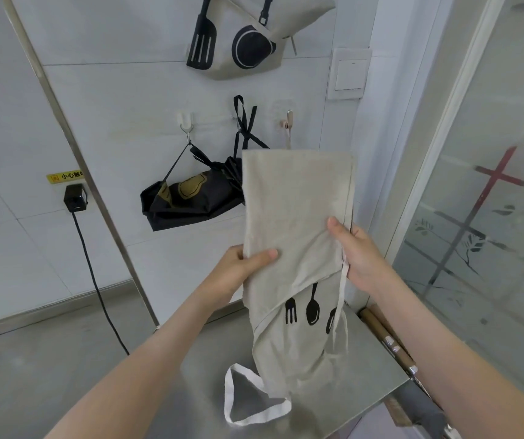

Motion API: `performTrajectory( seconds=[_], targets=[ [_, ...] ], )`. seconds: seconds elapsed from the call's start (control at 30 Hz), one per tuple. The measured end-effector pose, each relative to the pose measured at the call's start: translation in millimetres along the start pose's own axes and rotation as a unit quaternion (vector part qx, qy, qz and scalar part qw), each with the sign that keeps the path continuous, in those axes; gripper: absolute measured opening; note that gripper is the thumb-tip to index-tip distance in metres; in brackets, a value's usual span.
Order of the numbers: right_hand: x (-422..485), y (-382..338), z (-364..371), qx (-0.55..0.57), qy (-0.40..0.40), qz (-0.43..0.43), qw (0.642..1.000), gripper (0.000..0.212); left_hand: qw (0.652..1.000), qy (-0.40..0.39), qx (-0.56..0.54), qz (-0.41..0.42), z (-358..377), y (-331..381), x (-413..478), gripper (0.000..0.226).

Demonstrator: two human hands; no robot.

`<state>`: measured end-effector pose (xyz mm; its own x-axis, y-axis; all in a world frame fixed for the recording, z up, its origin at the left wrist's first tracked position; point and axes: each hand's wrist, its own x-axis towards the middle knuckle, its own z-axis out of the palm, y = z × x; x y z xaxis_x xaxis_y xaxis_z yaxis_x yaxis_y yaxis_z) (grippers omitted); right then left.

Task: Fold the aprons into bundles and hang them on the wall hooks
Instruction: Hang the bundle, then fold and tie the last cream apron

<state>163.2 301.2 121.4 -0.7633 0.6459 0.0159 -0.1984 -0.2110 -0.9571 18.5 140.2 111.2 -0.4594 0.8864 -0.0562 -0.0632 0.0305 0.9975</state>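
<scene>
A beige apron (295,210) with black cutlery prints is folded into a long strip and held upright in front of the wall. My left hand (238,267) grips its left edge, thumb on the front. My right hand (357,251) grips its right edge, thumb across the cloth. The apron's lower end and its white strap loop (238,400) trail onto the steel table (374,359). A black apron bundle (188,198) hangs by its strap from the white wall hook (185,120). The metal hook on the right (288,120) carries nothing.
Another beige apron with utensil prints (245,36) hangs higher on the wall. Black straps (245,122) hang from a middle hook. A slanted metal pole (73,147) crosses the left. A black plug and cable (75,198) sit low left. A glass door (492,201) stands right.
</scene>
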Motion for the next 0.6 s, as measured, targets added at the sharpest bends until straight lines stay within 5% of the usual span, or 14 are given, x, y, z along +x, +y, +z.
performTrajectory(
  seconds=[0.17, 0.4, 0.6],
  targets=[
    [5, -18, -11, 0.01, 0.037, -0.018, 0.999, 0.03, 0.999, 0.002, 0.048, -0.021, 17, 6, 6, 0.028],
    [-21, -11, -36, -0.017, -0.037, 0.048, 0.998, 0.086, 0.999, 0.032, -0.033, -0.022, 38, 18, 15, 0.033],
    [-42, -2, -56, -0.012, -0.039, 0.079, 0.996, 0.081, 0.995, 0.016, -0.083, -0.045, 52, 23, 19, 0.031]
  ],
)
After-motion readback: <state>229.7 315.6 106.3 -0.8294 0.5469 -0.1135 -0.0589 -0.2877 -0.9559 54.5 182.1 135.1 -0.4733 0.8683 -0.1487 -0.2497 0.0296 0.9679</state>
